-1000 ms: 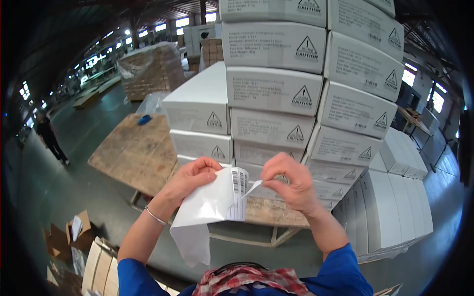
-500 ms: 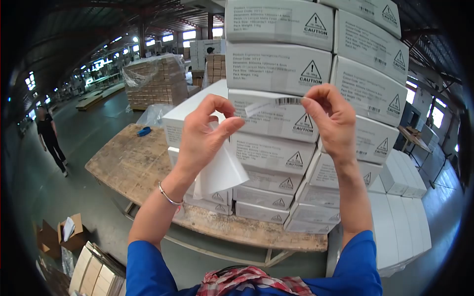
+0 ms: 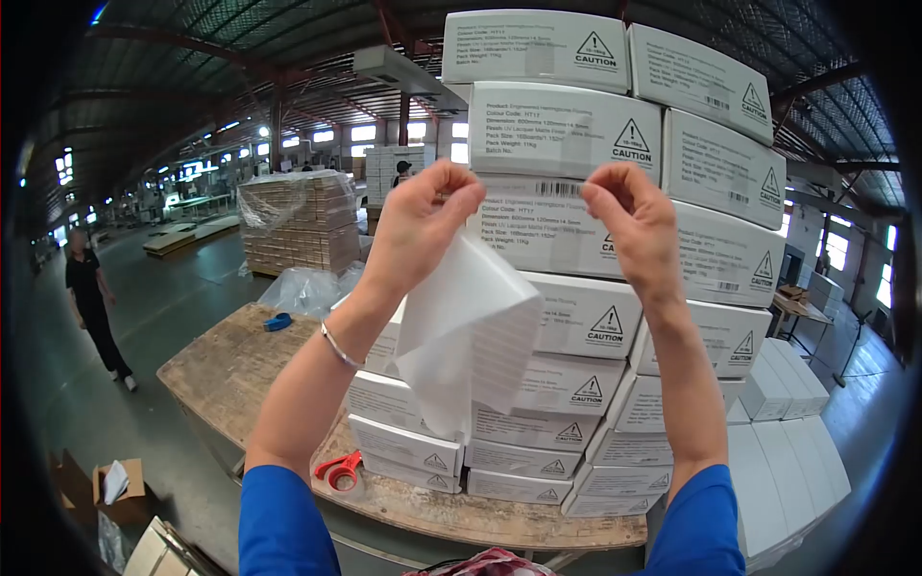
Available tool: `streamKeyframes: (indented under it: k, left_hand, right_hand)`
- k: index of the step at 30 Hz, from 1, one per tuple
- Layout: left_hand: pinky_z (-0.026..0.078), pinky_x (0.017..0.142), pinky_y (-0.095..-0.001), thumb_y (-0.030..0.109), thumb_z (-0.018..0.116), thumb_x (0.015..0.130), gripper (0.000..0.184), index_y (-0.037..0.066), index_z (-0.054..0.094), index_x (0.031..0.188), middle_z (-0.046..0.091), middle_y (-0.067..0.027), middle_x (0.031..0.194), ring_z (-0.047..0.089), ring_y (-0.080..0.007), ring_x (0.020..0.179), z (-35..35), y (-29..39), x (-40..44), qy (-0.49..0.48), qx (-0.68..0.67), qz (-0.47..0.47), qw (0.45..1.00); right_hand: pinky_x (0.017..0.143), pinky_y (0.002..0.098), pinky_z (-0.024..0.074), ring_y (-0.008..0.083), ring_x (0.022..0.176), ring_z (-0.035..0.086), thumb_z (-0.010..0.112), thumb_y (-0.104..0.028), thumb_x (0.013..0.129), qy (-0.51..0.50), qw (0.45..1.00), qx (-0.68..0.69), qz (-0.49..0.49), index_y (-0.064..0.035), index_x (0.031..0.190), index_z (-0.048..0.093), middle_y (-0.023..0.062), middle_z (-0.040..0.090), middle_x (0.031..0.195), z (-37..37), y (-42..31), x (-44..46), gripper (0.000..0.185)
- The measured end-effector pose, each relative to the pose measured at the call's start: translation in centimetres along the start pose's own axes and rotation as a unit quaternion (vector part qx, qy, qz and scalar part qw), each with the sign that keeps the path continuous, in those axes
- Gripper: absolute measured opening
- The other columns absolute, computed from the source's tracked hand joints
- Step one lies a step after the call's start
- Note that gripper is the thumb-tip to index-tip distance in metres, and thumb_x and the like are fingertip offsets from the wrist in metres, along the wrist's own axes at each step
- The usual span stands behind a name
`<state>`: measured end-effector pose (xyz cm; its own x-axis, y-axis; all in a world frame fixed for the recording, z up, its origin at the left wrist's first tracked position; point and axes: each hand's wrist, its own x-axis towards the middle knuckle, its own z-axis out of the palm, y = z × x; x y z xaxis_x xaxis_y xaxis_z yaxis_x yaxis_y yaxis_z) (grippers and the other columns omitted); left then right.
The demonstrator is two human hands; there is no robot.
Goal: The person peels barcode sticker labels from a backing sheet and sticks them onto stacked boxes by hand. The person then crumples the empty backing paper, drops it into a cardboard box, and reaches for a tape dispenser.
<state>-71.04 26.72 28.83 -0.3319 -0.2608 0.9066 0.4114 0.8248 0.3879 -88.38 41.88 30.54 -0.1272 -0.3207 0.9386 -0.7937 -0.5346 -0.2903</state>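
Right hand (image 3: 636, 227) pinches barcode label (image 3: 555, 189) by one end, left hand (image 3: 424, 219) grips sheet (image 3: 461, 312) hanging below.

A dark, high roof (image 3: 202, 67) crossed by reddish beams (image 3: 182, 36) covers the deep, open space. Bright windows (image 3: 363, 132) line the back, with others on the right, and small lamps (image 3: 263, 131) glow along the far left. The smooth grey-green floor (image 3: 187, 298) catches the light, shining bluish on the right. A wooden table (image 3: 206, 370) with a worn, stained top stands in front; a smaller workbench (image 3: 805, 305) stands farther off at right.
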Motion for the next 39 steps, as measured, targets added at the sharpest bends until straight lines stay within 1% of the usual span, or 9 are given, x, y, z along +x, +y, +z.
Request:
streamKeyframes:
  k: [2,6,8,12,17,24,33,36,39]
  left_hand:
    - [0.046,0.066,-0.0245,0.017,0.061,0.087,0.019,-0.001,0.063,0.089,0.064,-0.0042,0.077,0.056,-0.0095,0.072,-0.9,-0.3,3.5,0.032,0.083,0.024,0.996]
    - [0.047,0.070,-0.0265,0.024,0.063,0.084,0.024,0.002,0.067,0.093,0.067,-0.0066,0.079,0.060,-0.0128,0.075,-1.9,-2.4,10.6,0.056,0.109,0.057,0.991]
    - [0.049,0.075,-0.0306,0.028,0.065,0.081,0.026,0.006,0.069,0.095,0.069,-0.0075,0.084,0.064,-0.0179,0.080,-1.9,-2.8,13.5,0.070,0.145,0.005,0.987]
    - [0.049,0.080,-0.0352,0.032,0.065,0.079,0.028,0.010,0.070,0.095,0.070,-0.0091,0.089,0.065,-0.0237,0.086,-1.2,-3.5,17.3,0.083,0.195,-0.003,0.977]
    - [0.048,0.078,-0.0305,0.030,0.065,0.081,0.026,0.007,0.070,0.093,0.068,-0.0057,0.084,0.064,-0.0173,0.082,-0.6,-3.9,19.0,0.097,0.253,-0.017,0.963]
    - [0.048,0.082,-0.0332,0.030,0.065,0.079,0.026,0.008,0.071,0.092,0.070,-0.0078,0.091,0.065,-0.0210,0.087,0.3,-4.3,19.5,0.132,0.253,-0.061,0.957]
    - [0.049,0.079,-0.0331,0.029,0.067,0.078,0.024,0.007,0.072,0.087,0.070,-0.0103,0.088,0.066,-0.0208,0.083,0.2,-4.1,20.7,0.117,0.259,-0.087,0.955]
    - [0.050,0.083,-0.0362,0.030,0.068,0.076,0.020,0.015,0.072,0.090,0.070,-0.0077,0.096,0.066,-0.0243,0.093,0.0,-4.3,21.2,0.101,0.264,-0.115,0.952]
    - [0.050,0.083,-0.0362,0.029,0.068,0.076,0.020,0.015,0.072,0.090,0.070,-0.0075,0.096,0.066,-0.0243,0.094,0.1,-4.5,21.5,0.100,0.270,-0.115,0.951]
  right_hand:
    - [0.069,0.0194,0.0446,0.0058,0.072,0.054,0.060,-0.006,0.089,0.028,0.997,-0.054,-0.038,0.0001,0.091,0.059,-0.0020,0.057,0.078,1.0,0.6,3.1,0.007]
    - [0.068,0.0213,0.0454,0.0080,0.071,0.054,0.060,-0.010,0.088,0.060,0.987,-0.126,-0.076,0.0003,0.092,0.060,0.0006,0.060,0.077,1.8,1.7,9.4,0.011]
    - [0.068,0.0264,0.0478,0.0139,0.071,0.060,0.063,-0.016,0.086,0.105,0.969,-0.206,-0.081,-0.0012,0.093,0.062,0.0052,0.064,0.077,2.2,1.8,11.9,0.017]
    - [0.070,0.0326,0.0496,0.0217,0.076,0.064,0.064,-0.020,0.083,0.158,0.935,-0.299,-0.109,-0.0040,0.100,0.061,0.0088,0.066,0.081,2.6,3.9,15.9,0.024]
    - [0.072,0.0370,0.0502,0.0256,0.080,0.066,0.065,-0.020,0.081,0.161,0.931,-0.319,-0.077,-0.0065,0.107,0.059,0.0090,0.068,0.083,2.8,5.1,17.9,0.030]
    - [0.072,0.0382,0.0509,0.0259,0.079,0.067,0.066,-0.019,0.080,0.189,0.905,-0.372,-0.080,-0.0082,0.107,0.058,0.0069,0.068,0.082,3.4,5.8,18.2,0.030]
    - [0.072,0.0377,0.0518,0.0256,0.078,0.067,0.067,-0.019,0.080,0.201,0.892,-0.399,-0.071,-0.0089,0.106,0.058,0.0066,0.069,0.082,3.7,5.8,18.4,0.029]
    - [0.072,0.0379,0.0518,0.0258,0.079,0.067,0.068,-0.019,0.080,0.202,0.891,-0.401,-0.069,-0.0087,0.105,0.058,0.0067,0.069,0.083,3.7,5.7,18.5,0.029]
    - [0.072,0.0380,0.0517,0.0261,0.079,0.067,0.068,-0.019,0.080,0.199,0.891,-0.403,-0.063,-0.0087,0.105,0.058,0.0068,0.069,0.083,3.7,5.6,18.5,0.029]
